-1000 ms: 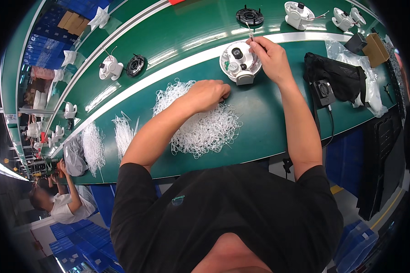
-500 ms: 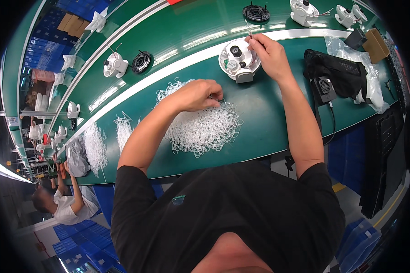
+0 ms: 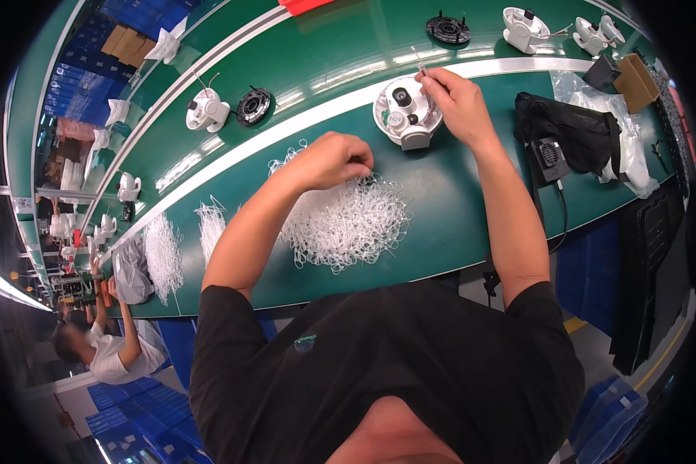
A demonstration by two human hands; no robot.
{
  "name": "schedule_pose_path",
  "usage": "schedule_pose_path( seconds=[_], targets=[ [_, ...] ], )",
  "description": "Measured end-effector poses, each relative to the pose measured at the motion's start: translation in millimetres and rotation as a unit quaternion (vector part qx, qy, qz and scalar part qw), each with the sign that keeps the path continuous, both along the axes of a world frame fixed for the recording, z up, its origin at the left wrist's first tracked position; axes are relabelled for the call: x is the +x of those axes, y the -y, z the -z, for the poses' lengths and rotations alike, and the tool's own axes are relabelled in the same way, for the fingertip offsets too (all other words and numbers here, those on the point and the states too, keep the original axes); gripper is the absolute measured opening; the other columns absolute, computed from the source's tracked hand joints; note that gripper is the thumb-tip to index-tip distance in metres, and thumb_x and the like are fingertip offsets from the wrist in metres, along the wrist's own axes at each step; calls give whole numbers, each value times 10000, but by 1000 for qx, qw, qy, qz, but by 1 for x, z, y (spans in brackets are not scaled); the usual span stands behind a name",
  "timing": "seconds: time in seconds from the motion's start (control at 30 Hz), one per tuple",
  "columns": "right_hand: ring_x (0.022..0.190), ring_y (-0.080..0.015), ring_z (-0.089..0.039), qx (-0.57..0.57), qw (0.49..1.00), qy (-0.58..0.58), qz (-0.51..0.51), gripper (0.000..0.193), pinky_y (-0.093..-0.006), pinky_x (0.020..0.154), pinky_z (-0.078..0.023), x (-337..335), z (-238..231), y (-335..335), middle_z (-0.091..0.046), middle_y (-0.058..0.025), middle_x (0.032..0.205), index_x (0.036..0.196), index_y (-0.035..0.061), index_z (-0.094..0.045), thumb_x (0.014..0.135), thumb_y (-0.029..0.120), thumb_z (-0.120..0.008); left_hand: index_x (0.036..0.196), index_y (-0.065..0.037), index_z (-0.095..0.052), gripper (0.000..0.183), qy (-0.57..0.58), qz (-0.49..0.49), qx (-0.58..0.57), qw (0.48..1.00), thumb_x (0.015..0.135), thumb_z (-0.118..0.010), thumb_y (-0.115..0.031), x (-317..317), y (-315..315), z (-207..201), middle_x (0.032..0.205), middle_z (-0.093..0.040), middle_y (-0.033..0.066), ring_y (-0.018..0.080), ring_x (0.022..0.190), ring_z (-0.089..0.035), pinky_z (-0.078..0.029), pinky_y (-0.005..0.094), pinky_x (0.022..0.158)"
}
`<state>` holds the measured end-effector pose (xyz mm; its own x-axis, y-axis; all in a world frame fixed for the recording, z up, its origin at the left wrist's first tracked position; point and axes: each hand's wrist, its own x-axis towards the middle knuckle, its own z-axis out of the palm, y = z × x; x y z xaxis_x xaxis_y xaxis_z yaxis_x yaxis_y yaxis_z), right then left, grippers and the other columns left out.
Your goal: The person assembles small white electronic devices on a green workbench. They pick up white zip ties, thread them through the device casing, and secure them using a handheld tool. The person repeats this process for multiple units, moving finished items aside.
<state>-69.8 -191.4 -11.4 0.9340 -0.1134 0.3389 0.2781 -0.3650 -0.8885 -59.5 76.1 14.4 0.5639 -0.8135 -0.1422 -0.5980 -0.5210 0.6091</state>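
A white round camera housing (image 3: 390, 129) with a black lens sits on the near green bench, its open inside facing up. My right hand (image 3: 458, 104) is closed at its upper right rim, pinching a thin cable (image 3: 421, 65) whose tip sticks up past the fingers. To the left lies a heaped pile of thin white looped ties (image 3: 348, 228). My left hand (image 3: 336, 161) is over the pile's upper part, thumb and fingers closed together at the loops; what lies between the fingertips is too small to make out.
Beyond a white rail, a green belt carries another white housing (image 3: 206, 112), black round bases (image 3: 254, 106) and more housings (image 3: 524, 31). Right on the bench are a black bag (image 3: 568, 127), a small black device (image 3: 550, 155) and a cardboard box (image 3: 636, 83). Another person (image 3: 112, 352) works far left.
Parts on the far belt have shifted to the right, and more of a red object shows at the top. My left fingers have drawn together at the pile. The right hand keeps the cable.
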Motion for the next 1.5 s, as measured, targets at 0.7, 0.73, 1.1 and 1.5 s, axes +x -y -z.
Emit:
schedule_pose_path(
  seconds=[0.7,0.73,1.1,1.5],
  targets=[
    [889,-380,-633,-141,989,25,-45,202,-453,762,-489,16,-13,-6,-662,-176,937,1008,29,-656,960,206,-571,1089,39,-644,171,-322,-265,-492,764,959,-644,-71,61,68,-5,926,-699,118,144,729,-672,-607,274,663],
    [885,-380,-633,-144,988,17,-46,199,-451,760,-489,16,-15,-6,-661,-174,937,1003,27,-654,960,203,-569,1082,38,-645,166,-320,-266,-480,772,958,-645,-72,61,70,-4,921,-699,116,141,724,-668,-605,274,658],
    [768,-305,-657,-86,994,39,-62,159,-390,701,-502,15,-8,-5,-664,-145,839,1007,6,-652,940,141,-598,917,19,-705,138,-169,-264,-315,896,880,-744,-108,62,77,0,785,-697,48,79,659,-603,-482,233,576],
    [863,-139,-593,55,996,65,-10,164,-300,755,-482,22,7,-15,-627,-43,875,984,-6,-669,941,151,-643,902,-20,-684,65,-29,-165,-237,957,890,-702,-81,72,71,18,861,-670,19,86,777,-607,-498,260,689]
  ],
)
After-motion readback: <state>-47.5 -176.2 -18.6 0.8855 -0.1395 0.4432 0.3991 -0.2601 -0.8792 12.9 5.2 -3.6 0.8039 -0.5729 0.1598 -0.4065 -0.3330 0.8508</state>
